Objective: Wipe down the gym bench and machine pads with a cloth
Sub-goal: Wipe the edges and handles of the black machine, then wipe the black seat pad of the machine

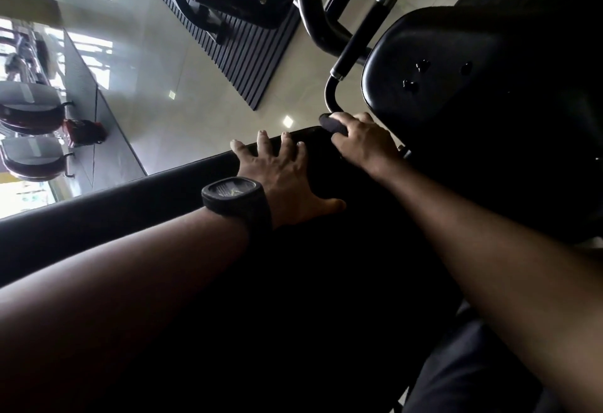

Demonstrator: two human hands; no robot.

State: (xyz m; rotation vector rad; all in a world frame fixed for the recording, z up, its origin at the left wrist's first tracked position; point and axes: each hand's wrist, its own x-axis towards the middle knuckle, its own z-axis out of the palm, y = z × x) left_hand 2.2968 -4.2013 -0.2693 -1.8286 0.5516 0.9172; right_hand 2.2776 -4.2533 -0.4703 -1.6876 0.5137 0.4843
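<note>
Nearest, a black wristwatch (233, 195) sits on the left arm. The left hand (277, 174) lies flat on the long black bench pad (130, 213), fingers spread and holding nothing. Just beyond, the right hand (362, 143) curls round a dark lump (331, 123) (handle grip or balled cloth, too dark to tell). Behind it stands the machine's seat pad (456, 86). The likely risks: without a cloth underhand the pad stays unwiped, and a leaning palm may slide.
</note>
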